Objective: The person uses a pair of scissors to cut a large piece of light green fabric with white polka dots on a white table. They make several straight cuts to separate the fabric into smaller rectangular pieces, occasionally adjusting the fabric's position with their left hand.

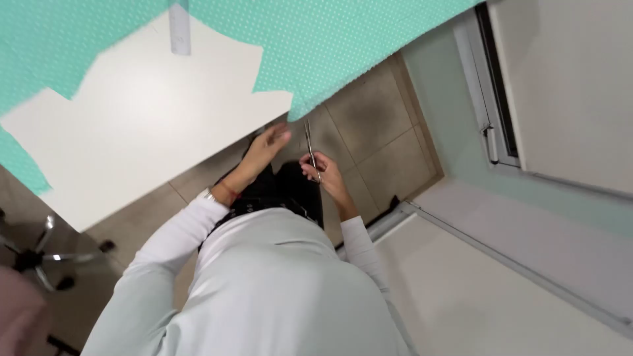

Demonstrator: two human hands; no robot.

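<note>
Both hands are working at the white table's (132, 132) near corner: right hand (323, 173) is gripping scissors (310, 146), blades pointing up toward the mint dotted fabric (343, 46) edge, while left hand (267, 146) is resting loosely open beside that corner.

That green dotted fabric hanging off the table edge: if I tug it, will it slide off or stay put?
The green dotted fabric looks thin and floppy, draping over the white table. A paper pattern piece lies on it, probably adding little weight, so a tug would likely drag both.
</note>
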